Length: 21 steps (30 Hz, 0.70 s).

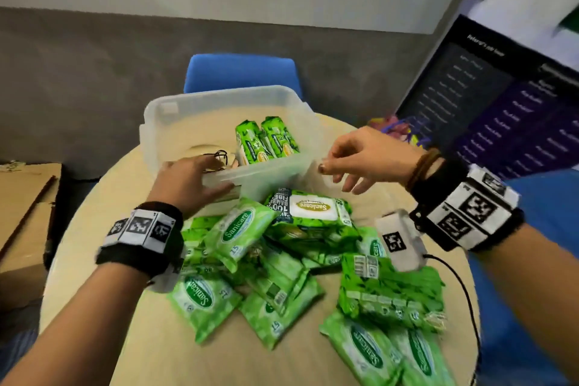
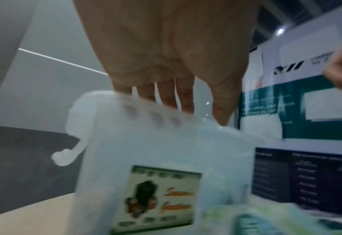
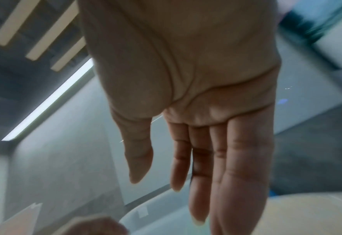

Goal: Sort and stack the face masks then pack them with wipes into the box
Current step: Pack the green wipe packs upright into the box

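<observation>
A clear plastic box (image 1: 175, 116) stands at the back of the round table (image 1: 125, 338). Inside it are two green wipes packs (image 1: 266, 141) on the right and beige face masks (image 1: 200, 150) with dark loops on the left. My left hand (image 1: 213, 174) grips the box's near rim, fingers inside and thumb outside. The left wrist view shows those fingers (image 2: 166, 97) hooked over the box rim (image 2: 146, 143). My right hand (image 1: 338, 172) hovers over the near right corner, fingers relaxed and empty. The right wrist view shows its fingers (image 3: 198, 167) nearly straight.
A pile of several green wipes packs (image 1: 282, 260) covers the table's near half, with a larger pack (image 1: 313, 207) on top by the box. A white device with a cable (image 1: 398, 241) hangs under my right wrist. Blue chair (image 1: 241, 72) behind, cardboard box (image 1: 25, 213) left, dark poster (image 1: 501, 103) right.
</observation>
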Motion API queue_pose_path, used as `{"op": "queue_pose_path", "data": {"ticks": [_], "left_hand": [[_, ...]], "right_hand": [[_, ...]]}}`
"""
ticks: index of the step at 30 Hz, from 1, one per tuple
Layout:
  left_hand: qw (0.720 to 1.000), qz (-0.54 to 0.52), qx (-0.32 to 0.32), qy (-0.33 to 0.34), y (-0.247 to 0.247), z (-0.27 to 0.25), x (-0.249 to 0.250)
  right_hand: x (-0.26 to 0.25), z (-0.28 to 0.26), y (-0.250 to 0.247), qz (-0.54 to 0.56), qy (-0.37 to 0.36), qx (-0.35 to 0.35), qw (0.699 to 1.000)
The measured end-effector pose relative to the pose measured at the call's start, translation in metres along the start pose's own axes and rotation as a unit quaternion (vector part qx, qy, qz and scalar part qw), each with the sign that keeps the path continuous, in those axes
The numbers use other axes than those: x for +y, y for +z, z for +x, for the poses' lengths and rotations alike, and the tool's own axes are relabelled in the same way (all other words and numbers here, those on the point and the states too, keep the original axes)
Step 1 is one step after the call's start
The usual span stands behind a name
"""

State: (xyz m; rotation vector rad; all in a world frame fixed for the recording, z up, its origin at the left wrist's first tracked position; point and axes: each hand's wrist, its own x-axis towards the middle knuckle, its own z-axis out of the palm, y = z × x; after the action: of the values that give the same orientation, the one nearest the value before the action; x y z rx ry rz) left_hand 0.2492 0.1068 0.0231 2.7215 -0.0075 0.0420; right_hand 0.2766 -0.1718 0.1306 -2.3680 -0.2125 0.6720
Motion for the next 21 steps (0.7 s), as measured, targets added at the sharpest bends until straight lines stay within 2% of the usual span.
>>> {"op": "queue_pose_path", "data": {"ticks": [3,5,6,9,12,14,16,18,21], "left_hand": [[0.989,-0.093,0.105,0.046,0.014,-0.031,0.027],[0.98,-0.158,0.11,0.047,0.032,-0.059,0.061],[0.979,-0.182,0.081,0.037,0.044,-0.075,0.081],[0.97,-0.232,-0.066,-0.045,0.097,-0.113,0.13],[0.937,-0.28,-0.153,-0.143,0.154,-0.131,0.16],[0.906,-0.332,-0.184,-0.188,0.179,-0.131,0.176],[0.874,-0.383,-0.208,-0.215,0.199,-0.126,0.187],[0.839,-0.444,-0.206,-0.24,0.217,-0.118,0.19],[0.819,-0.468,-0.23,-0.239,0.223,-0.112,0.189]], "right_hand": [[0.068,-0.045,0.03,0.096,0.037,0.028,0.994],[0.113,-0.066,0.056,0.155,0.072,0.057,0.984],[0.134,-0.076,0.071,0.173,0.087,0.086,0.977],[0.182,-0.098,0.11,0.178,0.111,0.211,0.955],[0.217,-0.121,0.14,0.167,0.12,0.273,0.94],[0.236,-0.133,0.154,0.219,0.15,0.241,0.934],[0.252,-0.138,0.163,0.312,0.209,0.161,0.913],[0.264,-0.139,0.166,0.404,0.268,0.096,0.869],[0.285,-0.141,0.157,0.499,0.3,0.066,0.811]]}}
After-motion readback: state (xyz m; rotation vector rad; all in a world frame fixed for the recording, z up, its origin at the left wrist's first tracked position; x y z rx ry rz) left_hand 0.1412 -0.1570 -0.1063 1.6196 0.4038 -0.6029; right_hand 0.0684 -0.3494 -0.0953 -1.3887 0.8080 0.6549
